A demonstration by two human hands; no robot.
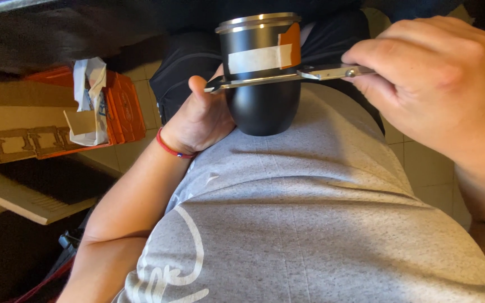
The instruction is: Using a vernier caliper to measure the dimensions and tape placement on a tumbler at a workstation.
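At top centre of the frame, the left hand (197, 120) is closed around the rounded base of a black cup (262, 84) with a metal rim, thumb raised along its side. The cup carries a strip of pale tape (256, 58) and an orange patch. The right hand (433, 78), at upper right, is clenched on the handle of a metal blade tool (287, 77) lying across the cup's side. Orange boxes (122, 106) sit at left on the tiled floor (428, 163).
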